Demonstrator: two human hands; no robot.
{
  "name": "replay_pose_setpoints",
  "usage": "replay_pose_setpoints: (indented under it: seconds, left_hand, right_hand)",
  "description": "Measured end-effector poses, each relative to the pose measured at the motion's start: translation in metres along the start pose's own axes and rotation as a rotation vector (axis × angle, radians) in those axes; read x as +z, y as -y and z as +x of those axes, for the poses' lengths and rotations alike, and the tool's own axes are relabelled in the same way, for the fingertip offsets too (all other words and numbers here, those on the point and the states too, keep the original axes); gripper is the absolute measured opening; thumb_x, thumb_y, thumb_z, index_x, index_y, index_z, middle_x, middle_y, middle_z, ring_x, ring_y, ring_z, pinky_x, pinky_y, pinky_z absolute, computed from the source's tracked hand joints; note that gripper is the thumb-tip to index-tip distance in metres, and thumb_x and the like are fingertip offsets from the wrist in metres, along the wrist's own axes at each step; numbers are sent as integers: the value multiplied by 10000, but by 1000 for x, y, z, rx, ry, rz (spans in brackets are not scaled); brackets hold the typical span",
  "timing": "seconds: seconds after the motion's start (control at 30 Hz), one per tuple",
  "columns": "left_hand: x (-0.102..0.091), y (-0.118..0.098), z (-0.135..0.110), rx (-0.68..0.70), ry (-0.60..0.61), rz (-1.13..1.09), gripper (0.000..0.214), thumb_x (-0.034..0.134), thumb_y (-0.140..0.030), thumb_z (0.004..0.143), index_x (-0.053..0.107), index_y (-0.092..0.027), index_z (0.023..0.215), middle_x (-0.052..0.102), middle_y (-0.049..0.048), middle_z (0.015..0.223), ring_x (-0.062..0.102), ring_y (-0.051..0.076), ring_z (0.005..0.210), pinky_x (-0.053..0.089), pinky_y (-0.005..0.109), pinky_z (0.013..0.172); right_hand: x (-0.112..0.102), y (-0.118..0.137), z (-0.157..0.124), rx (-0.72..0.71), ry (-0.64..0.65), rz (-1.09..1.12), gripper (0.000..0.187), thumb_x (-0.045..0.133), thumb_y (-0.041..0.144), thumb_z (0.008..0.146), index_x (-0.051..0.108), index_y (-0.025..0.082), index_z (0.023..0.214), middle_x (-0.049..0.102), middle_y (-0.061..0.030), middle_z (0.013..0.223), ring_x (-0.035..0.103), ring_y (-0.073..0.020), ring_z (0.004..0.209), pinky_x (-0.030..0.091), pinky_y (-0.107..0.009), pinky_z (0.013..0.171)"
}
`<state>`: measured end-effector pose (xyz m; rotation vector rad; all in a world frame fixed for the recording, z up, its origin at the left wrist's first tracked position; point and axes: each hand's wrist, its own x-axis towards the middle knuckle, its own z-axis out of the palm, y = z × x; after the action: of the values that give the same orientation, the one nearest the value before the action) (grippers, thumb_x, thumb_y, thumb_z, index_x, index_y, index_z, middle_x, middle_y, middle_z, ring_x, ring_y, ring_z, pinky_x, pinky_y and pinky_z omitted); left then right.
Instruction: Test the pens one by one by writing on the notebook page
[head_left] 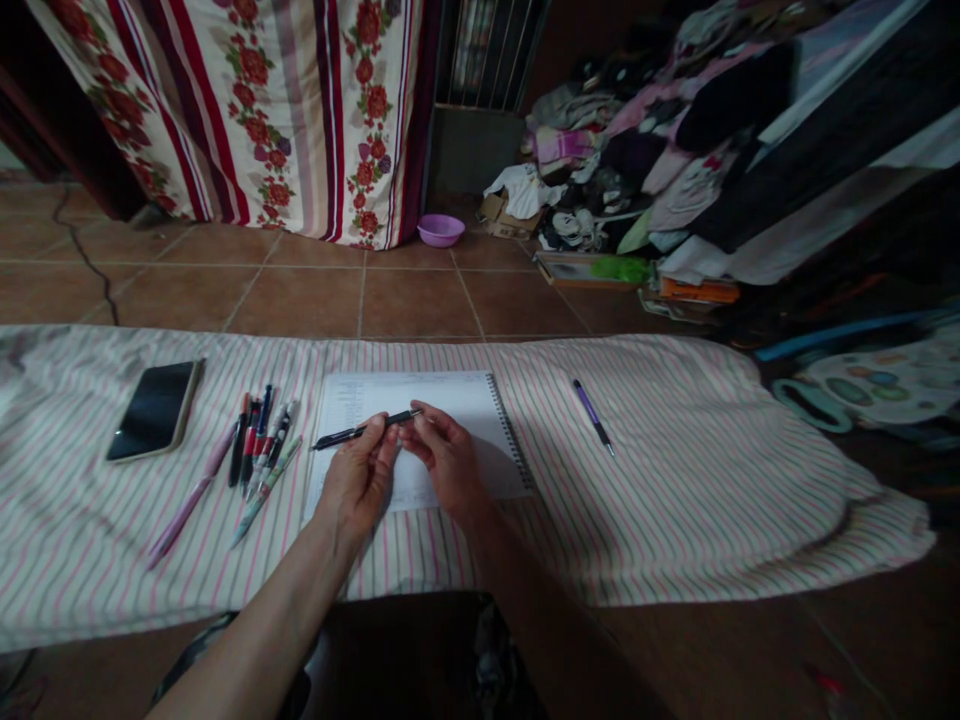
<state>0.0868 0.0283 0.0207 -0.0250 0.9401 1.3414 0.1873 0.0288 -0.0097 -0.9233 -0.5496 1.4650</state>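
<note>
While a black pen [346,435] is held slantwise at the centre of the frame, above the open page, its lower end is pointed to the left and its upper end to the right. By the left hand [364,475] it is gripped near the middle, between narrowed thumb and fingers, so that a long part is left showing to the left of that hand. By the right hand [446,460], set just beside, the upper right end is pinched at the fingertips. Beneath both hands is laid a spiral-bound notebook [457,392], its coil set along the right edge.

Left of centre are grouped several assorted pens [259,435], closely bunched; beside them, a long mauve item [187,503] is placed at a slant. Farther left, a dark-screened phone [154,408] is laid flat. Right of centre, a purple pen [591,412] is set apart, tip directed to the lower right. All are borne by a striped cloth [697,450]. Beyond, on a tiled floor [416,300], are seen a purple basin [441,230] at upper centre and heaped clothes [630,140] at upper right; a floral curtain [300,120] is hung at upper left.
</note>
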Motion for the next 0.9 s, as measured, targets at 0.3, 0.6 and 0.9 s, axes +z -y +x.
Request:
replay_pose_setpoints:
  seconds: [0.3,0.6,0.9]
  left_hand:
    - [3,0,3,-22,-14,7,215,462,0,832,605,-91,699,638,17,686,618,60,599,533,124,614]
    - [3,1,5,-22,4,28,218,466,3,827,619,-77,694,641,23,675,625,67,590,540,124,598]
    - [4,3,4,-39,6,49,214,463,3,827,617,-74,700,640,34,675,629,72,582,547,127,582]
  right_hand:
    - [-3,0,3,-17,-53,-100,314,743,349,612,675,171,861,708,-12,713,665,-125,603,513,-183,481]
    - [-5,0,5,-57,-6,-94,259,737,329,631,668,174,827,684,9,673,651,-109,597,549,-218,577]
    - [-9,3,3,-59,-13,-142,249,714,356,656,669,185,832,700,-7,725,658,-127,615,524,-205,493]
